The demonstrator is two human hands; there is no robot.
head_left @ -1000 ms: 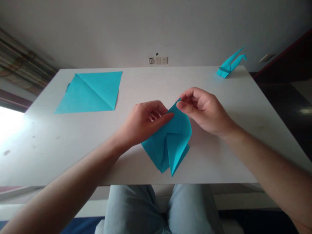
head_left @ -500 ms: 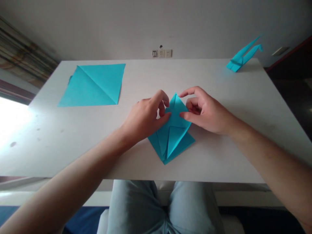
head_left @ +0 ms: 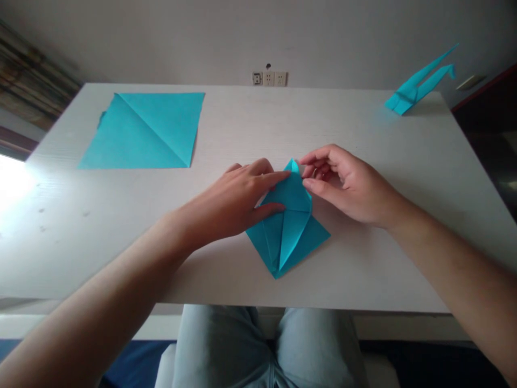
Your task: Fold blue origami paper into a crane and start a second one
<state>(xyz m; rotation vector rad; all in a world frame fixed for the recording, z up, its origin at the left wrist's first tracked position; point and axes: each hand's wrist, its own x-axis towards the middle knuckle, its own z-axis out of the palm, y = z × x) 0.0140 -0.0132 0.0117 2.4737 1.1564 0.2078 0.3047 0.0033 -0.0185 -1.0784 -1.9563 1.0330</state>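
Note:
A partly folded blue origami piece lies on the white table in front of me, its point toward me. My left hand rests on its left half with fingers stretched flat, pressing the paper down. My right hand pinches the far tip of the top flap between thumb and forefinger.
A flat blue paper sheet with a diagonal crease lies at the far left of the table. A finished blue paper crane stands at the far right corner. Wall sockets sit behind the table. My knees show below the near edge.
The folded piece, held up off the table a second ago, now lies flat. My left hand has flattened onto it, and my right hand has moved to the far tip.

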